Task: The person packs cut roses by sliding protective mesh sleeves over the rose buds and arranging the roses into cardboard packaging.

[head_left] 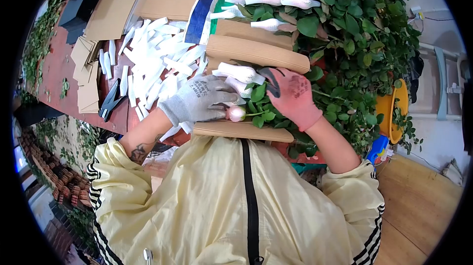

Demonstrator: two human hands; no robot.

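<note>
Roses appear to be being lined up between the near cardboard flap (pixel 244 131) and the far cardboard fold (pixel 258 56). The left grip (pixel 202 98) is laid over the flower heads, fingers loosely extended; the right grip (pixel 290 95) is curled by the stems. Whether anything is pinched by either cannot be told. The bare rose (pixel 236 113) is seen just beside the left fingertips, the netted rose (pixel 239 72) between both grips. Light pressure and evenly set heads seem called for next.

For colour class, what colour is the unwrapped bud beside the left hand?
The bud is pale pink; see the head view.
</note>
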